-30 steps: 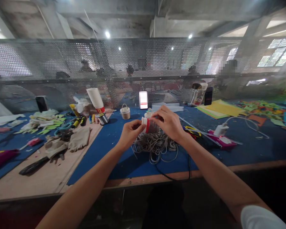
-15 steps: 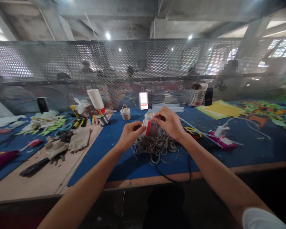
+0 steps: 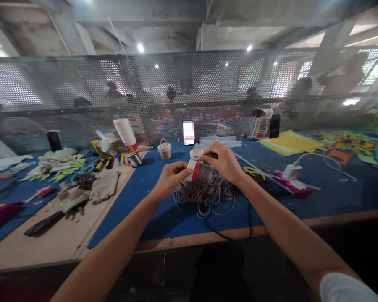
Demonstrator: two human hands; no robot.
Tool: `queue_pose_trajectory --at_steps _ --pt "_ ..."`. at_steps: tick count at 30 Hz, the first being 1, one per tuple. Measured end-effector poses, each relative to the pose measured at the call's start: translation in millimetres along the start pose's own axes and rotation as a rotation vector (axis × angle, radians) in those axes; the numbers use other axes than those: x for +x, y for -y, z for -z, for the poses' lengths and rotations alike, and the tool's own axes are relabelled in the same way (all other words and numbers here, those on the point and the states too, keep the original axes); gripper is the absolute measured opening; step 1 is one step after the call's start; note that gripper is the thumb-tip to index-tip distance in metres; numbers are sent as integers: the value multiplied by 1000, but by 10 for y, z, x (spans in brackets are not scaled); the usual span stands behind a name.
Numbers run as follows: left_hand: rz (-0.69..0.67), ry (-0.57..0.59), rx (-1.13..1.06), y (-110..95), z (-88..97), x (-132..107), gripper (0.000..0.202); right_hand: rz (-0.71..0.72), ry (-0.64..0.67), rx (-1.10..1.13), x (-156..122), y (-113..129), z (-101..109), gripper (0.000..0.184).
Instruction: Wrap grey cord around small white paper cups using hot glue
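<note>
Above the middle of the blue mat, my left hand [image 3: 173, 176] is closed on a white paper cup [image 3: 194, 172] with a red band. The cup is tipped sideways, and its right part looks grey and ribbed, like wound cord. My right hand [image 3: 222, 161] pinches at the cup's upper side, thumb and fingers together; what lies between them is too small to make out. Directly below is a loose heap of grey cord [image 3: 204, 197]. A small white round object [image 3: 195, 153] shows just behind the cup.
A small handled basket [image 3: 164, 149], a lit phone [image 3: 188, 132] and a leaning stack of paper cups [image 3: 125, 132] stand toward the mesh screen. Gloves [image 3: 103, 186] and tools lie left. To the right are a purple glue gun [image 3: 297, 188], a white charger [image 3: 291, 171] and coloured sheets [image 3: 286, 142].
The cup has turned slightly in my hands, with more of its grey side showing. Both hands stay in nearly the same place. The view has shifted a little.
</note>
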State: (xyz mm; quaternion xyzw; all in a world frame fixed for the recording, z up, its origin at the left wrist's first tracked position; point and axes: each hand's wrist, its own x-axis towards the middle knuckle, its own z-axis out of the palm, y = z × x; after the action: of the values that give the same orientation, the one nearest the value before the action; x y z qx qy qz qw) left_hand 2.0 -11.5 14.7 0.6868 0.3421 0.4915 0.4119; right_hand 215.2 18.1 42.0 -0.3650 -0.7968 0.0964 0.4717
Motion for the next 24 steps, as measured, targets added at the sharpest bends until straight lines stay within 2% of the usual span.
queue_pose_trajectory --at_steps 15,24 --pt "18 47 -37 29 17 -7 24 -39 50 40 4 -49 0 14" --pt "9 49 -57 17 25 -13 23 -17 -14 106 -18 -56 18 14"
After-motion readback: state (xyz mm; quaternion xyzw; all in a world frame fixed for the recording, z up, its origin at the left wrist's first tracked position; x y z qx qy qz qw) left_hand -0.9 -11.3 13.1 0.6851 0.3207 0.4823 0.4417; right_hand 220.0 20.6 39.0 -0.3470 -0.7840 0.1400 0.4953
